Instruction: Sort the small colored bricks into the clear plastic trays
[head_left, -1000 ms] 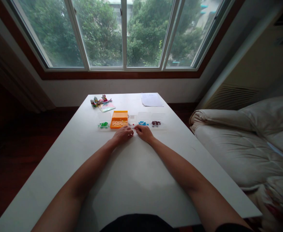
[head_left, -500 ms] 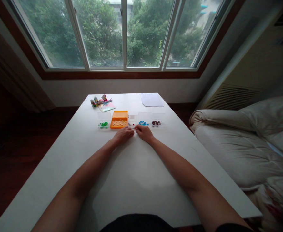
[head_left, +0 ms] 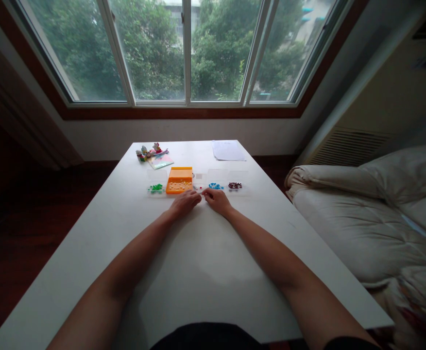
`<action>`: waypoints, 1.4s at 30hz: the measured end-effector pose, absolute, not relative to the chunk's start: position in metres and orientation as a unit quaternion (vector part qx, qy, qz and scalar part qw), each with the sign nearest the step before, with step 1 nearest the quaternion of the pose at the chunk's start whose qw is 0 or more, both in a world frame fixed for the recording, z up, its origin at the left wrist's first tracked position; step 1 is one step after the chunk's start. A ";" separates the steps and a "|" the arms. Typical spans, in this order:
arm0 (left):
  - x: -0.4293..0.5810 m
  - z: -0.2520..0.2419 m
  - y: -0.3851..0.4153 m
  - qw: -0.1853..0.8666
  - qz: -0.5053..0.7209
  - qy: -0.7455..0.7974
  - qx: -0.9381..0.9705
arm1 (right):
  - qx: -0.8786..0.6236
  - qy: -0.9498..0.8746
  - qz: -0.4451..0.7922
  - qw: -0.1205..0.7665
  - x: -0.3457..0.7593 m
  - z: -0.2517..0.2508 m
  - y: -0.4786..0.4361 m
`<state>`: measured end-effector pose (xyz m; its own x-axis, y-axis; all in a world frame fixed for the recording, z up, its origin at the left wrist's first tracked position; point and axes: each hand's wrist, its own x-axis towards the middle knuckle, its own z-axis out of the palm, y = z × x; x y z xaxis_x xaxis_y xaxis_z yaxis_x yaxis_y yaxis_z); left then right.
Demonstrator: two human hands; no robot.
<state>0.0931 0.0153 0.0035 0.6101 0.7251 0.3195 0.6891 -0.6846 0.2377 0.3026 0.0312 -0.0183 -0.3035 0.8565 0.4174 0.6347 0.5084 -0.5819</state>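
Head view: left hand (head_left: 184, 202) and right hand (head_left: 217, 200) rest on the white counter (head_left: 198, 272), unmoved over the last second, curled fingers meeting just before the orange bead tray (head_left: 179, 181) and blue beads (head_left: 216, 186); whether they pinch anything cannot be told.

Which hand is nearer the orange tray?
Left. The left hand sits just in front of the orange tray; the right hand lies further to its right, by the blue beads.

My left hand (head_left: 184, 202) and right hand (head_left: 217, 200) rest together on the tabletop (head_left: 198, 262), fingertips nearly meeting, just before the orange tray (head_left: 179, 181).
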 end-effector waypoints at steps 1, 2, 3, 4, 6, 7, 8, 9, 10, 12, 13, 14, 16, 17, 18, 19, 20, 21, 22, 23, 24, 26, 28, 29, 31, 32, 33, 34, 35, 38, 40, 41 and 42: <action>0.093 0.003 0.016 0.051 0.209 0.400 0.891 | -0.471 -0.792 0.155 0.356 0.303 -0.019 0.031; 0.093 0.002 0.016 0.057 0.219 0.403 0.887 | -0.471 -0.792 0.155 0.357 0.303 -0.019 0.032; 0.093 0.000 0.017 0.063 0.229 0.406 0.882 | -0.470 -0.792 0.155 0.357 0.303 -0.020 0.032; 0.093 -0.001 0.018 0.069 0.239 0.409 0.878 | -0.470 -0.792 0.155 0.358 0.303 -0.020 0.032; 0.093 -0.003 0.019 0.081 0.258 0.411 0.871 | -0.468 -0.792 0.157 0.359 0.303 -0.020 0.032; 0.093 -0.004 0.020 0.087 0.268 0.410 0.867 | -0.467 -0.792 0.157 0.360 0.303 -0.021 0.032; 0.093 -0.005 0.021 0.093 0.278 0.410 0.864 | -0.465 -0.793 0.157 0.361 0.304 -0.021 0.032; 0.093 -0.005 0.022 0.099 0.290 0.411 0.859 | -0.462 -0.794 0.157 0.362 0.304 -0.021 0.032; 0.093 -0.005 0.022 0.106 0.303 0.412 0.853 | -0.460 -0.795 0.157 0.363 0.304 -0.021 0.032; 0.091 -0.004 0.024 0.119 0.332 0.421 0.836 | -0.457 -0.796 0.158 0.365 0.304 -0.021 0.032; 0.089 -0.003 0.025 0.123 0.346 0.427 0.826 | -0.457 -0.796 0.159 0.365 0.304 -0.021 0.032; 0.087 -0.002 0.027 0.126 0.362 0.436 0.814 | -0.457 -0.795 0.161 0.365 0.304 -0.020 0.031; 0.081 -0.002 0.031 0.129 0.391 0.461 0.786 | -0.459 -0.793 0.164 0.366 0.304 -0.020 0.031; 0.078 -0.002 0.033 0.131 0.405 0.477 0.769 | -0.460 -0.792 0.164 0.366 0.304 -0.019 0.030; 0.074 -0.002 0.035 0.136 0.418 0.493 0.751 | -0.460 -0.792 0.163 0.367 0.304 -0.019 0.030; 0.071 -0.003 0.038 0.141 0.431 0.508 0.733 | -0.460 -0.792 0.163 0.367 0.304 -0.018 0.030; 0.067 -0.003 0.040 0.146 0.443 0.521 0.715 | -0.459 -0.792 0.163 0.367 0.304 -0.018 0.030; 0.063 -0.004 0.042 0.148 0.455 0.534 0.697 | -0.460 -0.793 0.163 0.366 0.304 -0.018 0.030; 0.059 -0.004 0.044 0.146 0.466 0.547 0.680 | -0.459 -0.793 0.164 0.365 0.304 -0.018 0.030; 0.056 -0.005 0.046 0.142 0.476 0.561 0.663 | -0.459 -0.794 0.164 0.364 0.305 -0.018 0.030; 0.052 -0.005 0.047 0.136 0.483 0.575 0.646 | -0.459 -0.794 0.163 0.363 0.305 -0.019 0.030; 0.045 -0.006 0.049 0.121 0.490 0.608 0.613 | -0.459 -0.795 0.160 0.363 0.304 -0.019 0.030; 0.039 -0.007 0.051 0.111 0.487 0.636 0.589 | -0.458 -0.796 0.157 0.363 0.304 -0.019 0.030; 0.037 -0.008 0.053 0.109 0.484 0.645 0.582 | -0.459 -0.796 0.157 0.363 0.304 -0.019 0.030; 0.033 -0.010 0.055 0.105 0.478 0.653 0.578 | -0.458 -0.796 0.158 0.362 0.304 -0.019 0.030; 0.032 -0.011 0.056 0.101 0.475 0.656 0.578 | -0.458 -0.796 0.159 0.362 0.304 -0.019 0.029; 0.031 -0.012 0.057 0.094 0.472 0.659 0.579 | -0.457 -0.796 0.160 0.362 0.304 -0.018 0.029; 0.031 -0.013 0.057 0.085 0.468 0.662 0.579 | -0.456 -0.796 0.160 0.363 0.304 -0.018 0.029; 0.031 -0.013 0.057 0.075 0.463 0.666 0.579 | -0.455 -0.797 0.161 0.363 0.304 -0.018 0.029; 0.031 -0.011 0.055 0.033 0.445 0.674 0.588 | -0.457 -0.796 0.163 0.362 0.304 -0.017 0.029; 0.034 -0.009 0.052 0.001 0.437 0.669 0.601 | -0.460 -0.795 0.164 0.360 0.304 -0.017 0.029; 0.035 -0.008 0.050 -0.013 0.434 0.663 0.609 | -0.460 -0.795 0.164 0.360 0.304 -0.017 0.029; 0.036 -0.007 0.049 -0.022 0.433 0.657 0.617 | -0.460 -0.795 0.163 0.360 0.304 -0.017 0.029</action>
